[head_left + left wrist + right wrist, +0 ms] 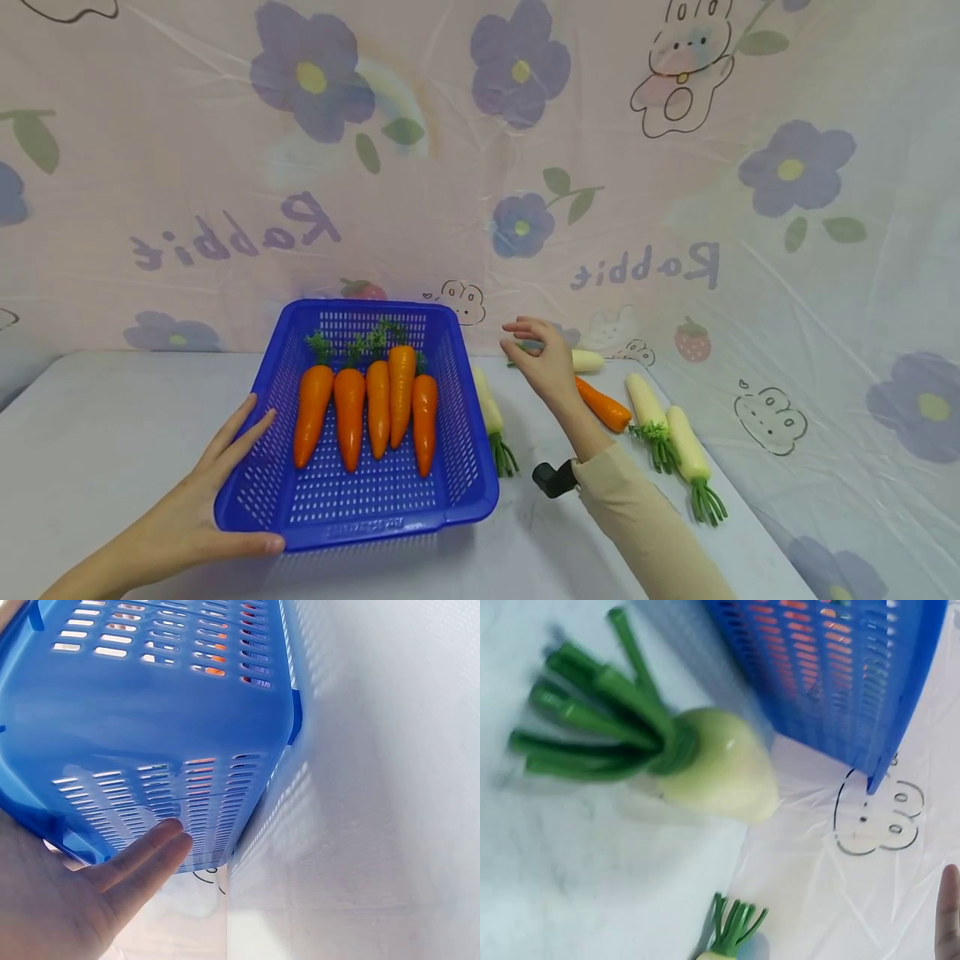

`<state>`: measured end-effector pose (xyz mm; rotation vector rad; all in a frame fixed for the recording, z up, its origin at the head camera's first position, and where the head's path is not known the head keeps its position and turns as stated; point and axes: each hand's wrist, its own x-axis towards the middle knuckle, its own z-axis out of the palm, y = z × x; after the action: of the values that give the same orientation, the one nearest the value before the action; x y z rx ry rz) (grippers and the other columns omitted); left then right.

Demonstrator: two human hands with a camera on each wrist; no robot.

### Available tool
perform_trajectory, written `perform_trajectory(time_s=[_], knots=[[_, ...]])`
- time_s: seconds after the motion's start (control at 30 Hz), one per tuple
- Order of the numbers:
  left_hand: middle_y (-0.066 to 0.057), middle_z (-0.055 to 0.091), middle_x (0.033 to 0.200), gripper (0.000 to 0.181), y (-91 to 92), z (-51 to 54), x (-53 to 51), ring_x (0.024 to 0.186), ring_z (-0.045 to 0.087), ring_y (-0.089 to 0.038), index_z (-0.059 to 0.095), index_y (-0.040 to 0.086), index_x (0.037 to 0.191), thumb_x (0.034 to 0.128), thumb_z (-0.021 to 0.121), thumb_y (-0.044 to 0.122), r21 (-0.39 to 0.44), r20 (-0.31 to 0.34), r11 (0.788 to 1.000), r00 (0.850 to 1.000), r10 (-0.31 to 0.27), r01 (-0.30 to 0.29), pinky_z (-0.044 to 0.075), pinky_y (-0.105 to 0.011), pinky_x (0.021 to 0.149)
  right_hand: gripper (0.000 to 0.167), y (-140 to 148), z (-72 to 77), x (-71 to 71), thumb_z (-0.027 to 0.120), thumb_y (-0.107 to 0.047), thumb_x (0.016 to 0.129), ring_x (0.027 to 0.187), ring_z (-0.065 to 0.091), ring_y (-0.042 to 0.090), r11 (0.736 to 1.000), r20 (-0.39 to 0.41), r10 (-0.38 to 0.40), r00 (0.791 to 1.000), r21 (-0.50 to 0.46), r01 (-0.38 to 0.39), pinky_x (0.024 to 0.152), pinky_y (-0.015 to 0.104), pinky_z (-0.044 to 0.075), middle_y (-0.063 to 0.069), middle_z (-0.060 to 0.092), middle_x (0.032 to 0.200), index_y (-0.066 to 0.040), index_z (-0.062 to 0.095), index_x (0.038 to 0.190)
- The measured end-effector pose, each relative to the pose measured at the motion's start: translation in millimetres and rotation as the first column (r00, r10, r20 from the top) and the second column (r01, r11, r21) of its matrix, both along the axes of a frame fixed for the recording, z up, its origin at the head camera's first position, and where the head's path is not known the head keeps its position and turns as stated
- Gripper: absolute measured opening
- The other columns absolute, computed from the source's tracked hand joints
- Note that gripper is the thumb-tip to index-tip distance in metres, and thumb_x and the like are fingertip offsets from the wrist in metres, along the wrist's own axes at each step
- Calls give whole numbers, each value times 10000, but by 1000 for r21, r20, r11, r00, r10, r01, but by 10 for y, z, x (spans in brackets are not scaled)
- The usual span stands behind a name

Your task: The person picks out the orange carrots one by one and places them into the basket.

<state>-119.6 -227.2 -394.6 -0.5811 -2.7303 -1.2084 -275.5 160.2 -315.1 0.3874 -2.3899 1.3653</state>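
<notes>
A blue plastic basket [352, 533] sits on the white table with several orange carrots [350, 421] inside, their leafy tops toward the back wall. At its front left corner rests my left hand [176, 508], thumb along the front rim and fingers spread by the left side. The left wrist view has two straight fingers [146, 862] beside the basket's slotted outer wall. To the right of the basket, my right hand [543, 362] hovers with slightly bent fingers and holds nothing. Beneath and behind it lie a carrot [603, 406] and a white radish [587, 361].
Another white radish [487, 400] lies close against the basket's right side, its green stems toward me. Two more, a radish [645, 400] and a radish [687, 442], lie near the table's right edge. A patterned curtain [450, 208] hangs behind the table.
</notes>
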Motion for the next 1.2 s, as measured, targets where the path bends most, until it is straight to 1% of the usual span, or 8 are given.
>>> perform_trajectory(time_s=[0.17, 0.27, 0.5, 0.63, 0.8, 0.9, 1.03, 1.2], knots=[[40, -170, 1607, 1172, -4, 8, 5, 1345, 135, -608, 75, 262, 1555, 665, 839, 260, 0, 1, 1000, 1000, -1, 1, 262, -831, 771, 250, 124, -62, -2, 715, -134, 852, 1086, 621, 307, 999, 4, -39, 999, 38, 39, 817, 401, 519, 126, 575, 1290, -45, 702, 1085], [37, -165, 1609, 1175, -12, 15, 8, 1349, 130, -606, 79, 262, 1554, 660, 842, 258, 0, -6, 1000, 1000, 1, -1, 260, -833, 765, 272, 206, -127, -4, 715, -142, 856, 1084, 620, 304, 997, 26, -59, 998, 50, 57, 805, 363, 522, 124, 568, 1283, -46, 691, 1110], [26, -157, 1610, 1184, -9, 17, 10, 1352, 130, -601, 85, 253, 1555, 648, 846, 263, -5, -15, 1000, 1000, 6, -6, 259, -834, 767, 284, 400, -280, -17, 695, -108, 868, 1098, 597, 360, 998, 59, -59, 996, 23, 58, 870, 477, 537, 163, 572, 1258, -14, 669, 1135], [24, -154, 1611, 1185, 1, 15, 13, 1358, 128, -594, 86, 252, 1555, 648, 848, 263, -1, -15, 1000, 1000, 2, -2, 263, -834, 769, 277, 499, -346, -3, 695, -116, 871, 1079, 615, 342, 994, 75, -104, 992, 29, 102, 901, 470, 531, 150, 570, 1264, -19, 672, 1130], [36, -152, 1611, 1189, 2, 25, 15, 1369, 112, -587, 90, 261, 1554, 642, 852, 255, 8, -13, 1000, 1000, 2, -2, 260, -838, 763, 294, 588, -397, 36, 693, -159, 875, 1096, 626, 330, 986, 106, -162, 981, 50, 158, 871, 470, 545, 130, 554, 1316, -50, 671, 1147], [40, -151, 1611, 1188, 2, 29, 15, 1369, 111, -587, 91, 263, 1554, 641, 851, 250, 10, -9, 1000, 1000, 2, -2, 260, -838, 762, 293, 633, -436, 45, 692, -168, 876, 1109, 619, 313, 981, 118, -189, 975, 64, 183, 875, 466, 540, 124, 577, 1293, -61, 670, 1148], [42, -156, 1610, 1187, 3, 30, 13, 1365, 113, -592, 91, 264, 1553, 640, 850, 248, 10, 0, 1000, 1000, 2, -2, 259, -837, 763, 287, 692, -493, 46, 704, -150, 867, 1097, 620, 324, 979, 108, -199, 974, 71, 192, 920, 487, 508, 142, 609, 1231, -51, 673, 1134], [43, -157, 1609, 1194, 1, 32, 10, 1363, 113, -595, 91, 267, 1553, 633, 852, 247, 9, 4, 1000, 1000, 3, -3, 257, -837, 761, 293, 773, -551, 54, 701, -143, 868, 1090, 619, 361, 979, 114, -198, 974, 76, 190, 951, 496, 492, 152, 607, 1219, -37, 667, 1139]])
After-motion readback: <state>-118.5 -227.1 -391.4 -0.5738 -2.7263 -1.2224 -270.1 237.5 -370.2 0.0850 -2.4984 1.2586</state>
